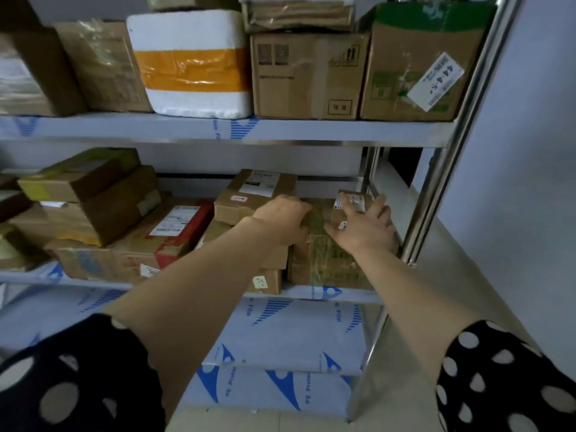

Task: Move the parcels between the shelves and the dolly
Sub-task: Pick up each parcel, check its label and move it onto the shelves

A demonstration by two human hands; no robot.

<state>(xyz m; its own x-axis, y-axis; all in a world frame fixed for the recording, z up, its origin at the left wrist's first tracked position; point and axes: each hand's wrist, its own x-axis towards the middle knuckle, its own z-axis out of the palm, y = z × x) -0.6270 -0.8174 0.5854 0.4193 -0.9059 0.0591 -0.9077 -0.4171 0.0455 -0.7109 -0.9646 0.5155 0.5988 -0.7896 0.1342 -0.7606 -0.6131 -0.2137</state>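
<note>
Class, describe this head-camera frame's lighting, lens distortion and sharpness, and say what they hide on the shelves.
Head view: dim, flat light; the middle shelf lies shadowed under the upper shelf. Head view: the wide-angle lens bows the steel post. Head view: the left hand gripping the parcel and the flat right hand look soft and smeared; small labels unreadable.

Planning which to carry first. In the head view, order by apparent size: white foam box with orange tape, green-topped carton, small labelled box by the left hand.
Largest: green-topped carton and white foam box, too alike to rank.
Smallest: small labelled box, though it sits further back.
</note>
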